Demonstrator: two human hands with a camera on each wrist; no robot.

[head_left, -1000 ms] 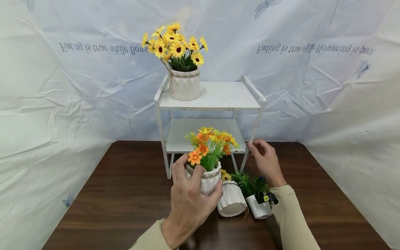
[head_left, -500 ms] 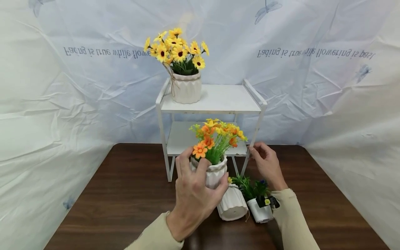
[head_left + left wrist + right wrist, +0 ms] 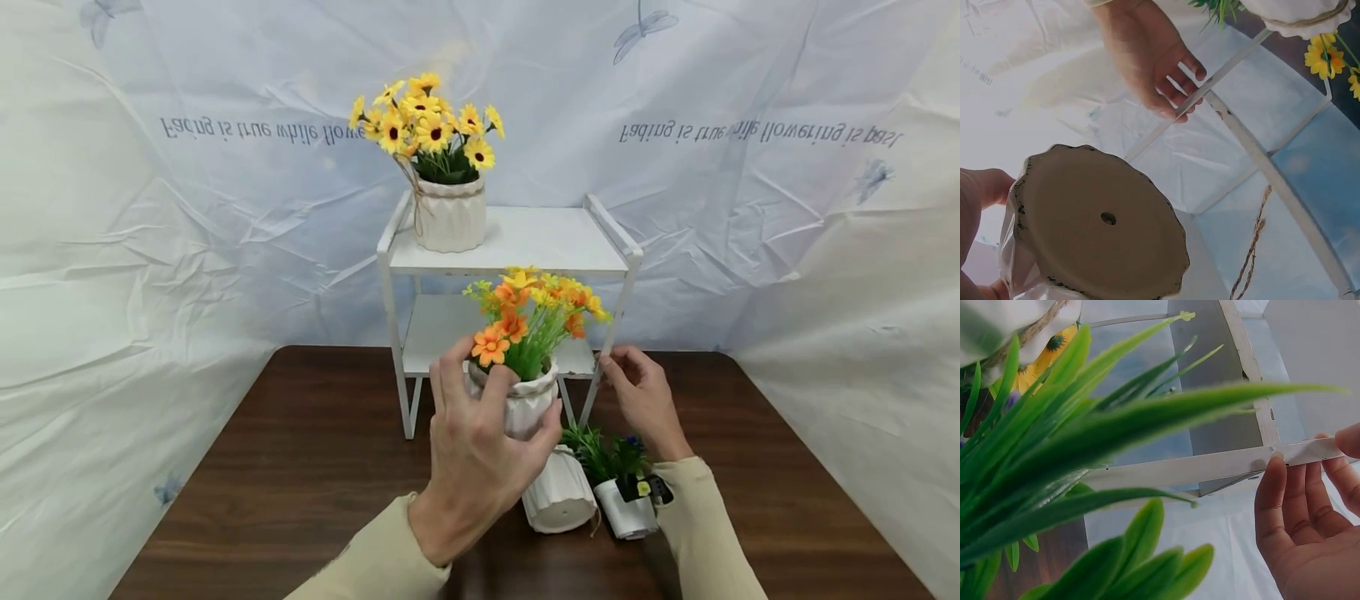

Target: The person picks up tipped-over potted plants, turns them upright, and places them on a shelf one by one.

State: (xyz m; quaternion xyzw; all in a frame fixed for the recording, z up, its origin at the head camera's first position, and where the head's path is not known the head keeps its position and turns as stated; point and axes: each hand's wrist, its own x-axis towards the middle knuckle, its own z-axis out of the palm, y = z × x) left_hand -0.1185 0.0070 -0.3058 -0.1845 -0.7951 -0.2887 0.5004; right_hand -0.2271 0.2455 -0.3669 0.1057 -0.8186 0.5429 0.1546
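My left hand (image 3: 480, 442) grips a white fluted flowerpot (image 3: 531, 410) of orange and yellow artificial flowers, raised in front of the shelf's lower board. From below, the left wrist view shows the pot's round base (image 3: 1079, 219) with a small hole in its middle. At the right front leg (image 3: 1197, 465) of the white two-tier shelf (image 3: 540, 237), my right hand (image 3: 643, 400) holds the leg between thumb and fingers, near the lower board. On the top board, toward the left, stands a white flowerpot (image 3: 450, 218) of yellow daisy-like flowers tied with twine.
Another white fluted pot (image 3: 558, 493) lies tipped on the dark wooden table (image 3: 315, 467), its base facing me. Beside it leans a small white pot (image 3: 626, 510) with green leaves, close to my right wrist. Light printed fabric (image 3: 247, 192) hangs behind and at the sides.
The left hand has carried the pot of orange flowers upward and to the right, toward the shelf. My right hand keeps hold of the shelf leg. The view has tilted slightly.
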